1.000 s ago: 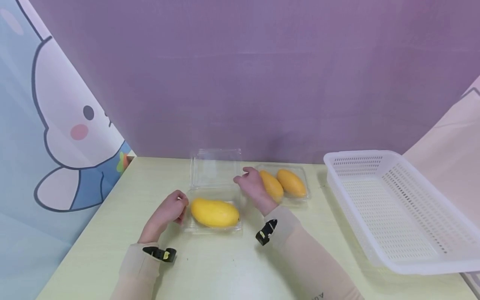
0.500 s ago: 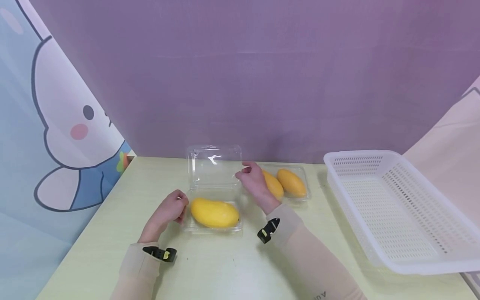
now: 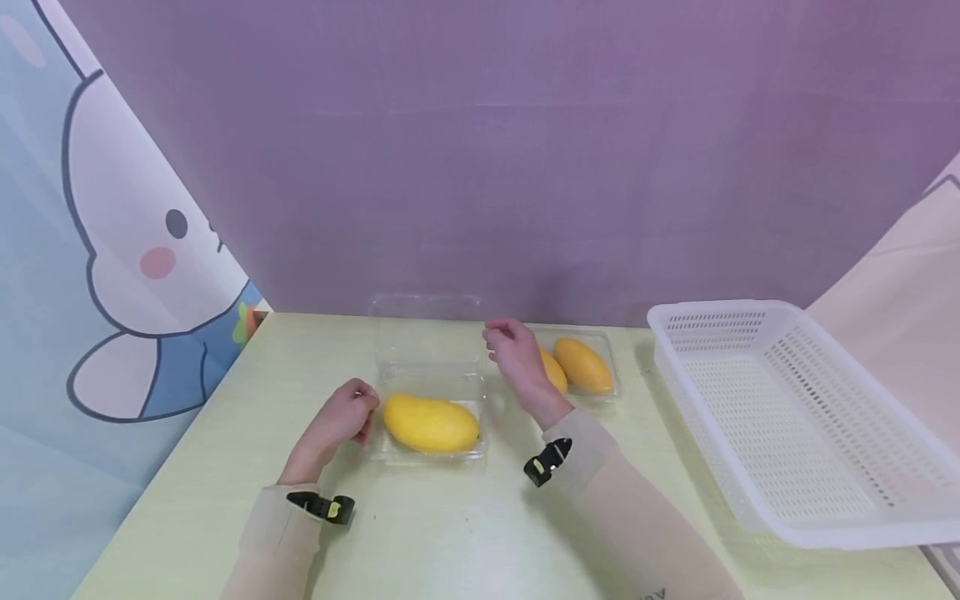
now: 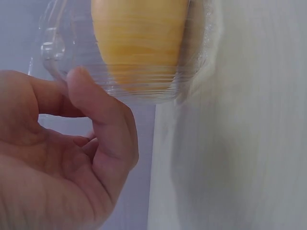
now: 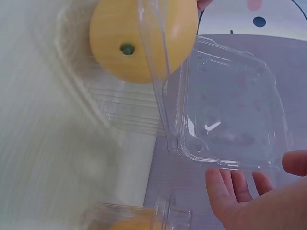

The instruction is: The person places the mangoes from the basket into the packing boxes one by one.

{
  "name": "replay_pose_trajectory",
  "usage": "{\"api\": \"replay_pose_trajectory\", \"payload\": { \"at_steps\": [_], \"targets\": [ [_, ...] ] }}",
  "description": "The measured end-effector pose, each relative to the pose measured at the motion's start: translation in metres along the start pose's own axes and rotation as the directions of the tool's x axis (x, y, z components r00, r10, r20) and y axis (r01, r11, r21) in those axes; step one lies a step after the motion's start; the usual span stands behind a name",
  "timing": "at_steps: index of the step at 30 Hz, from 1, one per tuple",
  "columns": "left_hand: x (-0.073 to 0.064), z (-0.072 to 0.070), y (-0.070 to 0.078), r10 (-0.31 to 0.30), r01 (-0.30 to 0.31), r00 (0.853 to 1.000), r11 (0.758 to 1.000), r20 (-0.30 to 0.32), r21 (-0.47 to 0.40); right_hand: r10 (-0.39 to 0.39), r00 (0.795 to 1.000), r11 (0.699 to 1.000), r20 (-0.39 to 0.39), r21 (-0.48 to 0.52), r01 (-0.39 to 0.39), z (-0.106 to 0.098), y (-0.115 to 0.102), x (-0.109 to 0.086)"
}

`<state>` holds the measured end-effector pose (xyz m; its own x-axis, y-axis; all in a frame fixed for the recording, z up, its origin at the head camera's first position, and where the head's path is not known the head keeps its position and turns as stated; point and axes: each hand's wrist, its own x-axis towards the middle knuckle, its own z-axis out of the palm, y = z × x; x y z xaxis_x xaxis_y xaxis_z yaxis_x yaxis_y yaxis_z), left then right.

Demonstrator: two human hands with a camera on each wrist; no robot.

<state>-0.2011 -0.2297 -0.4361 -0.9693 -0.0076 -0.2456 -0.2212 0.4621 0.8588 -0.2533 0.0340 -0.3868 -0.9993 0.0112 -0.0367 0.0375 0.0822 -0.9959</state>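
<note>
A large yellow mango lies in the base of a clear plastic clamshell box, whose hinged lid stands raised at the back. My left hand is at the box's left side; in the left wrist view its thumb and index finger pinch the rim of the box. Close by the lid's right edge is my right hand. The right wrist view has its fingers loosely bent, their tips right at the lid's edge, thumb spread away from them.
Behind my right hand sits a second clear box with two orange-yellow mangoes, one partly hidden by the hand. A white perforated basket takes up the table's right side. A purple cloth hangs along the back edge.
The lid has shifted slightly left and tilts differently at the back. My right hand has moved a little right and away from the lid. My left hand stays at the box.
</note>
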Motion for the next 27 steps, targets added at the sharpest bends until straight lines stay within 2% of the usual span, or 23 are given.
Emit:
{"api": "replay_pose_trajectory", "payload": {
  "at_steps": [10, 18, 27],
  "targets": [
    [0.001, 0.000, -0.001, 0.003, -0.003, 1.000, 0.999, 0.003, -0.035, 0.034, 0.999, 0.996, 0.016, 0.081, -0.035, -0.007, -0.006, -0.006],
    [0.002, -0.001, 0.000, -0.004, 0.004, 1.000, 0.999, 0.009, -0.043, 0.069, 0.996, 0.997, 0.059, 0.024, -0.070, -0.013, -0.008, -0.013],
    [0.002, -0.003, 0.000, -0.021, 0.024, 0.999, 0.997, 0.045, -0.076, 0.138, 0.980, 0.989, 0.145, -0.066, -0.130, -0.023, -0.007, -0.023]
  ]
}}
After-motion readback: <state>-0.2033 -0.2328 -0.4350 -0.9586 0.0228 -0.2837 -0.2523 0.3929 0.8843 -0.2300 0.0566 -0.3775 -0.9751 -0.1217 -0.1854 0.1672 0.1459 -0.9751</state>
